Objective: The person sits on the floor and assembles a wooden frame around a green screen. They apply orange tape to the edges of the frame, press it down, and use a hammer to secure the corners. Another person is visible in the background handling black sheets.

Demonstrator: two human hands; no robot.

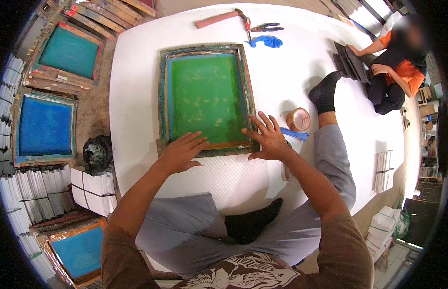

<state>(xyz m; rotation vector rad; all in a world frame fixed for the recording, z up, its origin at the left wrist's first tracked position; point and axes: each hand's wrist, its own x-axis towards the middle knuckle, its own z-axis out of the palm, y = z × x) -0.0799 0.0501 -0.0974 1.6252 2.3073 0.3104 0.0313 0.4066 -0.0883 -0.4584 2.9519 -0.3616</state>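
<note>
A screen printing frame [250,91] with a worn wooden border and green mesh [204,96] lies flat on a white surface. My left hand [184,150] rests over its near edge, fingers stretched out and slightly apart. On the near right corner lies my right hand [271,141], fingers spread. Neither hand grips anything. Just right of my right hand are a roll of brown tape [298,119] and a blue object [296,134], whose kind I cannot make out.
Beyond the frame lie a hammer [218,19], pliers [266,27] and a crumpled blue scrap [266,42]. More screens, one dark blue [45,126], line the left. At right, a person in orange [408,76] holds dark sheets [350,62]. A strapped paper bundle [383,171] stands nearer.
</note>
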